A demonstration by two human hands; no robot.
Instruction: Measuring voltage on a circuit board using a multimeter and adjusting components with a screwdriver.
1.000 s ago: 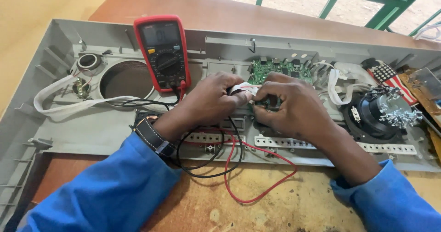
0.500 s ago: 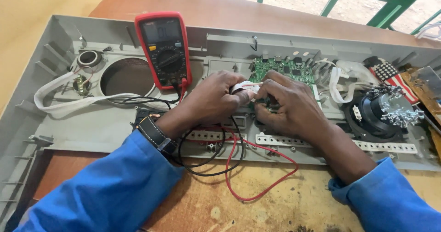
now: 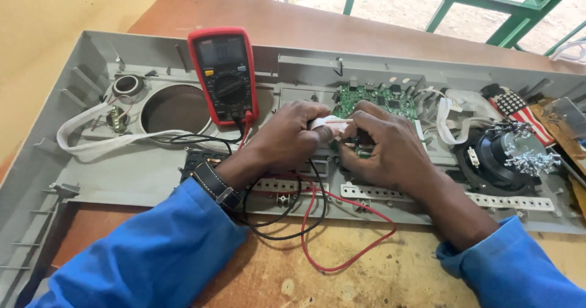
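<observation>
Hands (image 3: pixel 287 140) (image 3: pixel 390 152) pinch white ribbon cable (image 3: pixel 326 124) (long axis left-right) over circuit board (image 3: pixel 372 100)

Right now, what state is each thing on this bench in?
Red handheld multimeter: propped up, leads plugged in.
Grey plastic casing: opened, insides exposed.
Green circuit board: uncovered.
White ribbon cable: pinched by left hand.
Right hand: pressing beside it.
Black round speaker: screws piled on top.

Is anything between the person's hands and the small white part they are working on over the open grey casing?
Nothing visible does. The left hand and right hand both already touch the white part, just in front of the green circuit board. The red and black wires run beneath the hands, not between them and the part.
</observation>
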